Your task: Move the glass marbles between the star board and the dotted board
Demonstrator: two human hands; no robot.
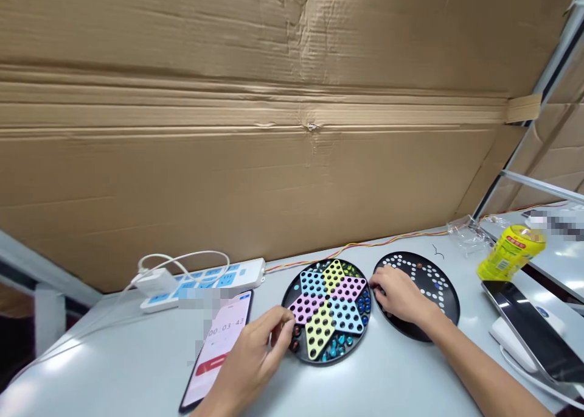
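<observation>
The left hand (pixel 255 359) pinched a small dark glass marble (pixel 295 331), probably slippery, best taken at its sides. The right hand (pixel 401 295) covered a round black board (pixel 440 286); its grip I could not tell.

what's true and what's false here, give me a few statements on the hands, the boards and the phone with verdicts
1. The left hand touches the left edge of the colourful star board. True.
2. The phone lies left of that board, screen lit. True.
3. The right hand rests on the phone. False: it rests on the black dotted board.
4. The yellow bottle stands between the two boards. False: it is far right, beyond the black dotted board.
</observation>
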